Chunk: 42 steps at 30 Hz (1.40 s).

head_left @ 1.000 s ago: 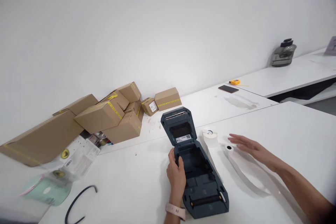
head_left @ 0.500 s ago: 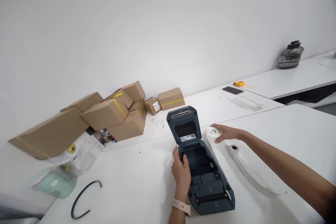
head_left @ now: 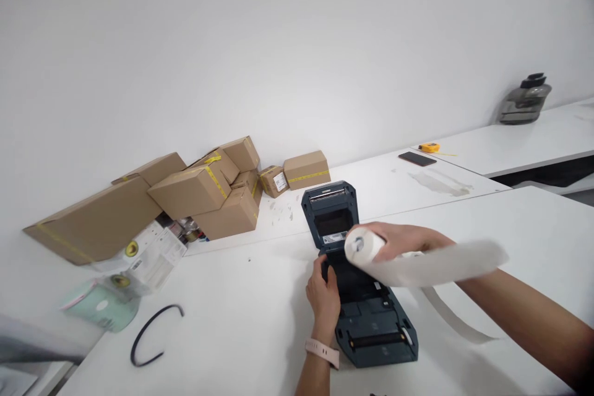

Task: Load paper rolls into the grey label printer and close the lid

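Observation:
A dark blue-grey label printer (head_left: 371, 356) stands on the white table with its lid (head_left: 329, 193) tipped back. My left hand (head_left: 323, 298) grips the printer's left side near the hinge, thumb and fingers at the rim. In my right hand (head_left: 394, 240) is a white label roll (head_left: 362, 249), fingers wrapped round it from the right. This roll hovers over the upper part of the printer's open bay. Its loose paper tail (head_left: 440, 265) sweeps to the right, blurred, across my right forearm. Behind that, a second paper strip (head_left: 457, 320) curls on the table; its roll is mostly hidden.
Cardboard boxes (head_left: 190, 195) are piled at the back left against the wall. A black curved band (head_left: 142, 337), a mint-green container (head_left: 104, 306) and a plastic packet (head_left: 153, 260) lie left. Further right are a phone (head_left: 416, 159), a yellow tape measure (head_left: 429, 148) and a large bottle (head_left: 524, 102).
My right hand has lifted the label roll off the table beside the printer and brought it left over the bay, its paper tail swinging out. My left hand stays at the printer's side.

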Available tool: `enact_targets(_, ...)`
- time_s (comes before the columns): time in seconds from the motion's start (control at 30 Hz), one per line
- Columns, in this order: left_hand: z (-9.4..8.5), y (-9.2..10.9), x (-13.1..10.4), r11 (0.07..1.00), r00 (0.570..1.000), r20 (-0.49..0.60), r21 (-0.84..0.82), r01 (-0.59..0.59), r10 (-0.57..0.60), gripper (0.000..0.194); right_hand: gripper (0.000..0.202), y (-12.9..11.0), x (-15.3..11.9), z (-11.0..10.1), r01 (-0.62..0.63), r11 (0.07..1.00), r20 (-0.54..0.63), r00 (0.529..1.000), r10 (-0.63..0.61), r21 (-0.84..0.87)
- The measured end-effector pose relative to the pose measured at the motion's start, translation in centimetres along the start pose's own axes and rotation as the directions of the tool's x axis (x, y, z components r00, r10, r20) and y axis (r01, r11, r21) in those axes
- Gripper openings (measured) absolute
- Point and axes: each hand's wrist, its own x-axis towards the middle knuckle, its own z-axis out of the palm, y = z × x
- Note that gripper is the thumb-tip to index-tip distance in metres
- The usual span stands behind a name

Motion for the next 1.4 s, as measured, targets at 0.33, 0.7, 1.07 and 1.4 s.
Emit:
enact_targets(0.33,-0.3,0.3,-0.1,1.000,1.000,-0.001,0.007,0.020,-0.020,0.028,0.064,-2.7,5.2,3.2,-0.097,0.960,0.307,0.935,0.179,-0.263)
enact_targets(0.7,-0.2,0.3,-0.1,0.999,1.000,0.006,0.048,0.020,-0.020,0.029,0.069,-2.5,6.1,3.3,-0.106,0.963,0.431,0.879,0.207,-0.247)
enact_targets(1.07,-0.1,-0.1,0.1,0.998,1.000,0.012,0.070,-0.004,0.003,0.029,0.096,0.4,8.1,6.5,-0.143,0.920,0.345,0.897,0.276,-0.365)
enact_targets(1.4,0.2,-0.4,0.3,0.997,1.000,0.004,0.069,-0.025,0.024,0.026,0.095,1.9,7.8,7.7,-0.106,0.883,0.246,0.939,0.241,-0.458)
